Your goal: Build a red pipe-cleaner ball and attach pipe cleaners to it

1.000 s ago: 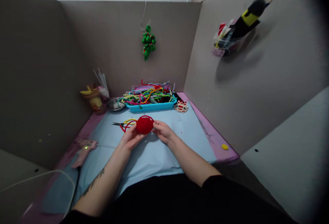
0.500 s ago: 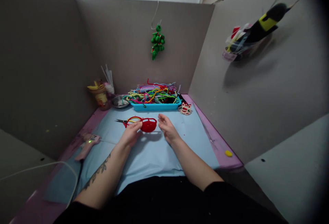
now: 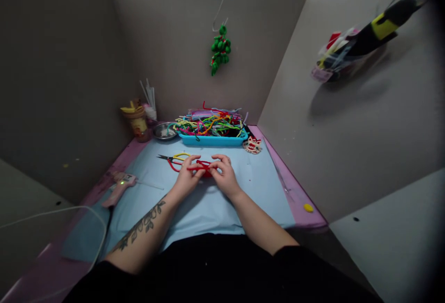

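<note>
Left hand (image 3: 187, 180) and right hand (image 3: 226, 178) both pinch red pipe-cleaner shape (image 3: 201, 166), low over blue mat (image 3: 208, 208), beside scissors (image 3: 167, 158); seemingly mid-bending; next bend calls for steady two-sided grip.

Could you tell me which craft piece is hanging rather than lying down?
The green one, hung on the back wall. The red piece is in the left hand and right hand; the red-and-white one sits beside the blue tray.
</note>
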Demonstrator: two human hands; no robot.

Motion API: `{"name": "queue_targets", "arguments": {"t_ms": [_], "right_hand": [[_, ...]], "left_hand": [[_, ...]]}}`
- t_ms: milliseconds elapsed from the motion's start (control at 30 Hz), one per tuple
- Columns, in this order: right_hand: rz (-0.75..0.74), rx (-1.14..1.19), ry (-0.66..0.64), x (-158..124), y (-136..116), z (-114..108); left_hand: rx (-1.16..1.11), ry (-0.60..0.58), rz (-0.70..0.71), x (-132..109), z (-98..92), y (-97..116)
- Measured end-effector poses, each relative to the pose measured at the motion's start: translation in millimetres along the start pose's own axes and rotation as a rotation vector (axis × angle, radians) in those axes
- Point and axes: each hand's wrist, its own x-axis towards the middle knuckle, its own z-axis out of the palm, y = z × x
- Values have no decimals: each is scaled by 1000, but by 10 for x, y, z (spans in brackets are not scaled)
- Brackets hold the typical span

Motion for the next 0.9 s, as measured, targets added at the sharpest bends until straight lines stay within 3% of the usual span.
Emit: {"name": "queue_targets", "arguments": {"t_ms": [300,567,767,900], "right_hand": [[-60,-65,-27,-62,-60,41],[-90,-153,34,-63,-72,43],[76,-36,56,-28,-55,60],[232,102,74,-8,-13,82]], "left_hand": [[-189,71,-85,39,-15,-58],[-117,69,-144,41,-17,63],[-65,-15,-187,26,2,54],[-15,-87,-113,20,-2,83]]}}
